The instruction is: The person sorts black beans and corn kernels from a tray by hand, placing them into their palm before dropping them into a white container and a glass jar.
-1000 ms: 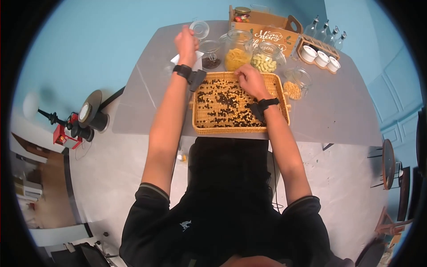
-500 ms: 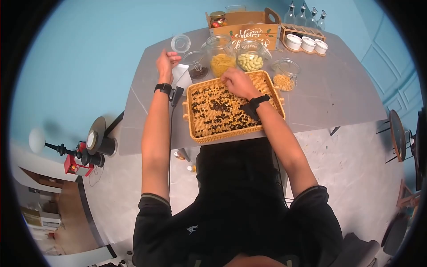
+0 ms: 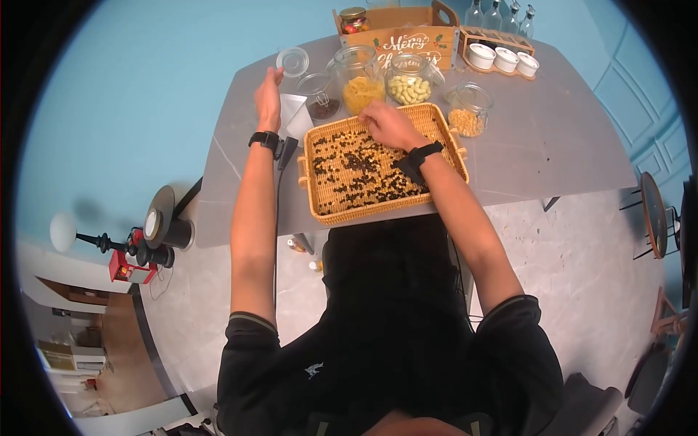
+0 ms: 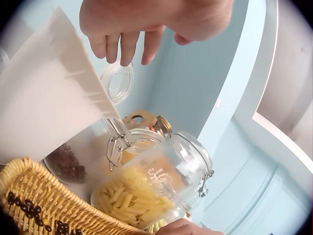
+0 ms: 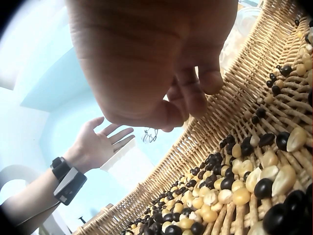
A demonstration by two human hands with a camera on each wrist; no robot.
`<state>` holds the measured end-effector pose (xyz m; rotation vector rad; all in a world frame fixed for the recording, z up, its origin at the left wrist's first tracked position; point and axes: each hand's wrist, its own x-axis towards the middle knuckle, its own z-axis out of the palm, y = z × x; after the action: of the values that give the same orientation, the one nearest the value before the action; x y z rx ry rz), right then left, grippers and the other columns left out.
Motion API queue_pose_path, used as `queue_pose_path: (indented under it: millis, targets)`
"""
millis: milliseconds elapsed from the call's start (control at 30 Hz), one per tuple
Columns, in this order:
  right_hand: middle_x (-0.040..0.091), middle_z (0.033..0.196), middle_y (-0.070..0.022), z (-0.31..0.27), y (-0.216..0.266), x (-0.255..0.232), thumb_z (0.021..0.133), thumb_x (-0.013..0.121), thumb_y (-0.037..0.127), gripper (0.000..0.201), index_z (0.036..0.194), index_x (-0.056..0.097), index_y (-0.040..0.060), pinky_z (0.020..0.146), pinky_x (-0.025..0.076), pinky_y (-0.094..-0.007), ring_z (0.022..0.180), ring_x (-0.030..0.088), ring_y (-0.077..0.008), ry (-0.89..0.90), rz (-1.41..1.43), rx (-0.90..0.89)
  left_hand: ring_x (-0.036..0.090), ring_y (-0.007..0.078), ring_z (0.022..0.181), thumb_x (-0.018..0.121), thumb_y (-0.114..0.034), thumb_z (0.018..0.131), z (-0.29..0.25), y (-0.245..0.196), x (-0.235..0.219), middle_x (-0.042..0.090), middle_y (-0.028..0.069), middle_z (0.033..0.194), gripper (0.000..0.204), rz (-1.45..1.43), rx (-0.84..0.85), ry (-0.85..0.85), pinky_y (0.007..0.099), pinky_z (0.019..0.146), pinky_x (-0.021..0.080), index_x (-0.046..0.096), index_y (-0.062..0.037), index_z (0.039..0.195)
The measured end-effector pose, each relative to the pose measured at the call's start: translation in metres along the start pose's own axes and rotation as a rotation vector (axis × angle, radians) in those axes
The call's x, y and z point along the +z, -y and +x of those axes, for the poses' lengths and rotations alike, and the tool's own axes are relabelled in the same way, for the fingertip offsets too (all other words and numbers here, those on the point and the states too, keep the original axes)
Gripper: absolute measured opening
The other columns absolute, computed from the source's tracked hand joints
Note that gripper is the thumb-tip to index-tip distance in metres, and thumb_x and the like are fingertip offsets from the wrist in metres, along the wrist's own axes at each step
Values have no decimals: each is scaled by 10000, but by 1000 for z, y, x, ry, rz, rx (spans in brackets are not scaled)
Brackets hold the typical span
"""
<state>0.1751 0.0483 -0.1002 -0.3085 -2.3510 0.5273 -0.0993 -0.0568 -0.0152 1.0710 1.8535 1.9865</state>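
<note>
My left hand [image 3: 268,102] is raised beside a white paper-like container [image 3: 296,120], fingers extended and holding nothing. In the left wrist view its fingers point downward near the container's upper edge. My right hand [image 3: 392,126] is at the far rim of a wicker basket [image 3: 314,196]. Its fingers are bent and bunched, fingertips close to the rim in the right wrist view; I cannot tell whether they pinch anything. Black beans [image 5: 264,188] and yellow corn kernels [image 5: 241,196] lie mixed and spread over the basket floor.
Behind the basket stand jars of dark bits [image 3: 323,109], penne pasta [image 3: 362,94] and pale green pieces [image 3: 409,89]. A jar of yellow kernels [image 3: 465,122] is at the right. Farther back are a wooden crate [image 3: 418,49], white cups [image 3: 504,59] and glass bottles [image 3: 492,16].
My left hand has moved left, away from the dark-bits jar, and its fingers have straightened. The right hand stays at the basket's far rim. The head view has shifted.
</note>
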Motion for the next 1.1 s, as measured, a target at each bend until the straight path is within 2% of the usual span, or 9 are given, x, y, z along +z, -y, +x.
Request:
queue_pose_path:
  millis: [100, 200, 300, 400, 600, 700, 833, 933, 1100]
  targets:
    - [671, 1052, -139, -1, -7, 5, 872, 632, 128, 176, 1016, 715, 71, 839, 533, -450, 980, 658, -351, 205, 54, 74, 658, 251, 1158, 422, -378, 1071, -1, -2, 9, 691, 199, 1271, 541, -76, 57, -67, 340, 1008, 466, 669, 64, 1262]
    - [682, 1106, -142, -2, -3, -1, 807, 786, 244, 356, 1120, 732, 84, 863, 536, -436, 1013, 668, -340, 434, -3, 126, 655, 150, 805, 434, -347, 1074, -28, -24, 29, 744, 122, 960, 486, -202, 28, -61, 281, 751, 498, 723, 44, 1085]
    - [698, 1113, -160, -6, -7, 1, 693, 903, 310, 577, 1188, 723, 75, 864, 537, -428, 1007, 674, -332, 462, 145, 20, 471, 78, 581, 443, -325, 1077, -47, -20, 54, 605, 7, 690, 458, -290, -3, -80, 254, 556, 396, 697, 1, 880]
    - [713, 1034, -171, -9, -11, 7, 604, 959, 297, 691, 1202, 713, 50, 855, 537, -413, 981, 675, -334, 485, 202, -93, 419, 81, 546, 449, -314, 1075, -77, -16, 82, 494, -22, 635, 454, -454, -129, -73, 254, 509, 347, 652, -18, 798]
    - [671, 919, -100, -4, 0, -13, 603, 964, 184, 683, 1222, 700, 68, 739, 501, -338, 881, 645, -227, 774, 368, 142, 372, 71, 500, 471, -326, 1076, -119, 22, 119, 466, -32, 636, 405, -410, -257, -12, 246, 448, 279, 609, -42, 822]
    - [603, 1037, -50, -4, -9, -3, 618, 947, 145, 627, 1193, 703, 83, 776, 451, -315, 875, 537, -193, 824, 308, 208, 368, 66, 495, 470, -327, 1075, -123, 26, 119, 467, -35, 632, 400, -439, -257, 13, 243, 445, 272, 602, -47, 823]
    - [644, 1017, -27, -3, -11, -1, 659, 912, 60, 559, 1176, 702, 80, 752, 463, -308, 850, 553, -160, 810, 343, 206, 371, 82, 517, 462, -326, 1073, -119, 33, 111, 453, -31, 638, 357, -507, -362, 64, 248, 466, 290, 590, -59, 872]
    - [681, 954, -12, -5, -13, 2, 683, 893, 34, 487, 1137, 724, 81, 726, 479, -310, 817, 575, -138, 761, 349, 273, 383, 104, 560, 460, -328, 1065, -116, 47, 107, 441, -24, 657, 316, -698, -591, 72, 255, 499, 312, 573, -74, 915]
    - [717, 806, -16, -4, -9, 0, 738, 850, 34, 272, 998, 776, 67, 679, 504, -312, 728, 612, -128, 646, 258, 225, 399, 124, 599, 465, -325, 1055, -110, 55, 101, 447, -21, 679, 289, -752, -687, 95, 270, 529, 332, 570, -85, 933]
